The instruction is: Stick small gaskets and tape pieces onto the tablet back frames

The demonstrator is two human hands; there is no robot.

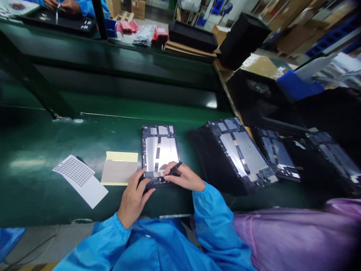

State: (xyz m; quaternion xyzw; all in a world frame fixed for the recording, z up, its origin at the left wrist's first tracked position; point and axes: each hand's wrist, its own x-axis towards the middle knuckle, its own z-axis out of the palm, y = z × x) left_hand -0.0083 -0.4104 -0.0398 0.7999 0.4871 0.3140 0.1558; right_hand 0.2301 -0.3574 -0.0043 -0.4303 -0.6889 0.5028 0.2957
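An open tablet frame [159, 150] with a shiny metal back lies on the green bench [42, 150] in front of me. My left hand [135, 197] grips its near left corner, fingers curled over the edge. My right hand [184, 177] pinches black tweezers [173, 169], whose tip touches the frame's lower edge. Both sleeves are blue.
Left of the frame lie a grey-and-yellow sheet [120, 168] and a white sheet of small labels [80, 180]. Black trays holding more tablet frames [239, 150] stand to the right. A purple-clad person [296, 233] is at my right. Another person's hands [60, 5] work far left.
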